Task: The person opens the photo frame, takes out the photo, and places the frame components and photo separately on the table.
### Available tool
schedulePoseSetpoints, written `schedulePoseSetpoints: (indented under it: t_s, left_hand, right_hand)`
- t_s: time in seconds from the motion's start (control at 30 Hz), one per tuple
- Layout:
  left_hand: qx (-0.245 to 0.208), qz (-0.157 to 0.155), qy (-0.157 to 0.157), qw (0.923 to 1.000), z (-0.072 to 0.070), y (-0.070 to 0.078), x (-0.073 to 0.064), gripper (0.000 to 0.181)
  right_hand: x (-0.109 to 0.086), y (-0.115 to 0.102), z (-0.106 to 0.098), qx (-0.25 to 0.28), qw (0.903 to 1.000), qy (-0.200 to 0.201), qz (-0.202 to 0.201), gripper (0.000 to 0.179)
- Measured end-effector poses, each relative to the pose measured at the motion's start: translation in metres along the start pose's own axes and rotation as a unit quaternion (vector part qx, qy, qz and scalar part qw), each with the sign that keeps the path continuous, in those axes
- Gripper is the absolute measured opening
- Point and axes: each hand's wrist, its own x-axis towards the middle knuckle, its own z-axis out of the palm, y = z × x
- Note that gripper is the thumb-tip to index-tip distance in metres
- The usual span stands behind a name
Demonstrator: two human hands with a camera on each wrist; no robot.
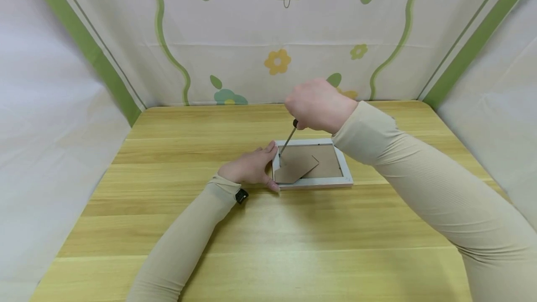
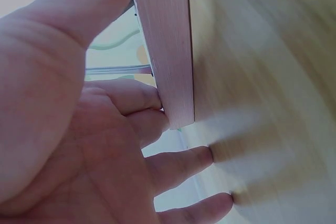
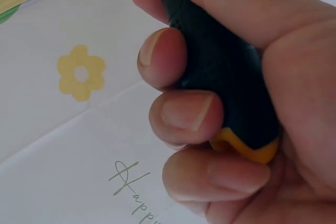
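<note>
A white-edged picture frame (image 1: 348, 178) lies face down on the table, its brown backing board (image 1: 331, 162) and a brown stand flap (image 1: 293, 171) upward. My left hand (image 1: 249, 167) holds the frame's left side, thumb at the near corner and fingers toward the far one. In the left wrist view, two fingertips (image 2: 202, 156) of the left hand reach the table below the frame's pinkish side. Above the frame, my right hand (image 1: 319, 106) grips a screwdriver (image 3: 220, 66) by its dark handle with a yellow end. The thin shaft slants down to the frame's left inner edge, its tip too small to make out.
Under the frame is a wood-grain table (image 1: 189, 143). A white cloth (image 1: 235, 27) printed with flowers and vines hangs behind its back edge. Plain white sheets stand at both sides. A black band (image 1: 242, 195) sits at my left wrist.
</note>
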Motion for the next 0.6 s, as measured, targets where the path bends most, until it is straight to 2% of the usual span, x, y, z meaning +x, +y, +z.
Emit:
schedulePoseSetpoints:
  t_s: [0.1,0.33,0.6]
  left_hand:
    - [-0.003,-0.001,-0.002,1.0000,0.000,0.000,-0.001,0.123]
    - [-0.006,-0.005,-0.007,0.9999,0.000,0.002,-0.001,0.122]
    - [-0.005,-0.006,-0.004,1.0000,0.000,0.000,0.000,0.123]
  right_hand:
    - [0.000,0.002,0.000,-0.002,1.0000,-0.005,-0.002,0.022]
    - [0.003,0.014,0.003,0.029,0.9985,-0.046,0.004,0.022]
    - [0.004,0.013,0.003,0.026,0.9994,-0.023,-0.006,0.018]
